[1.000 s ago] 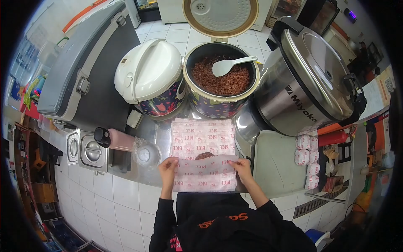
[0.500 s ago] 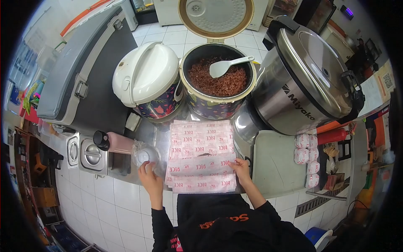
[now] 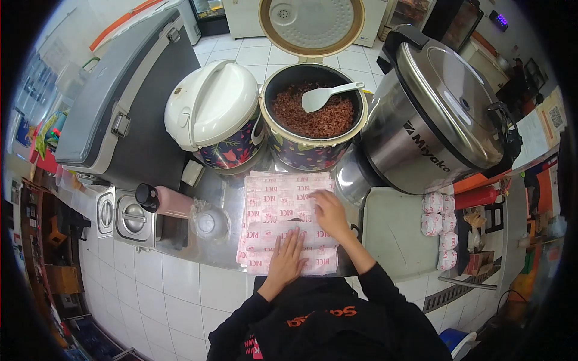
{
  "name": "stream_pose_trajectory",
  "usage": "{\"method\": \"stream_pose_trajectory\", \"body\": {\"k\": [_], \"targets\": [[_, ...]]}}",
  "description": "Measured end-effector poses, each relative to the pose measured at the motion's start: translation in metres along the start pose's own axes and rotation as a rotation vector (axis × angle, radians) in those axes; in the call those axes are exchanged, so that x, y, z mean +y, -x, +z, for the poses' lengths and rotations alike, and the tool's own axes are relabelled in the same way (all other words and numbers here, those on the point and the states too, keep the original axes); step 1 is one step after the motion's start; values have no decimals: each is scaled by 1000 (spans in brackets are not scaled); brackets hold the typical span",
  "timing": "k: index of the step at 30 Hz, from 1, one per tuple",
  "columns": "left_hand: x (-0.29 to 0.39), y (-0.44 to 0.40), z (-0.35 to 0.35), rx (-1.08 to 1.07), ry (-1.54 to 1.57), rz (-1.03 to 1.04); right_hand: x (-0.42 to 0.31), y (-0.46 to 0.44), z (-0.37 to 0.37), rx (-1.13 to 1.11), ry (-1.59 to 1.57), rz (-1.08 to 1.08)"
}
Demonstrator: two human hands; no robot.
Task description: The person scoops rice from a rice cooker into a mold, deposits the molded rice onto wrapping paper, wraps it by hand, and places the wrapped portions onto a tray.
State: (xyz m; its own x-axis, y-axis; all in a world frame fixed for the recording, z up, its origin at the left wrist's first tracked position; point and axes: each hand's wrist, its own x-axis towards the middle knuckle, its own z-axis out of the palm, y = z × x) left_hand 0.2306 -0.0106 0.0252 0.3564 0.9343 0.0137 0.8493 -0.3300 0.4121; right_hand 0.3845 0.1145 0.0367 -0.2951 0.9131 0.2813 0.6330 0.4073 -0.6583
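Left hand [image 3: 286, 257], open and flat, lies on the folded printed sheet [image 3: 262, 236], which we see directly beneath it, atop the paper stack [image 3: 260, 186]. Right hand [image 3: 328, 212] curls over the stack's right side; we cannot tell its grip.

White square tiles [image 3: 172, 274] covered the kitchen floor, broken by 1 dark drain grate [image 3: 442, 296] at right. Crowded wooden shelves [image 3: 60, 240] lined the left side, while a small purple light [image 3: 499, 20] glowed high on the pale right wall.
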Motion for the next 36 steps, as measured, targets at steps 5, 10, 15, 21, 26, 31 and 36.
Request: {"method": "stream_pose_trajectory", "body": {"k": [5,10,15,21,26,31,36], "targets": [[0,-2,-2,3,10,5,-5,-33,48,-179,303,-168],[0,-2,-5,33,43,10,-13,-53,43,-513,317,-69],[0,-3,-7,87,65,-6,-41,-22,10,-417,298,-274],[-3,-3,-8,61,35,-31,-46,31,10,-250,277,-347],[-6,2,-16,103,76,2,-47,47,12,-124,176,-257],[-4,11,-31,287,184,107,-47,55,17,38,200,-286],[-4,3,-37,377,155,29,-43,73,24,-42,184,-303]]}}
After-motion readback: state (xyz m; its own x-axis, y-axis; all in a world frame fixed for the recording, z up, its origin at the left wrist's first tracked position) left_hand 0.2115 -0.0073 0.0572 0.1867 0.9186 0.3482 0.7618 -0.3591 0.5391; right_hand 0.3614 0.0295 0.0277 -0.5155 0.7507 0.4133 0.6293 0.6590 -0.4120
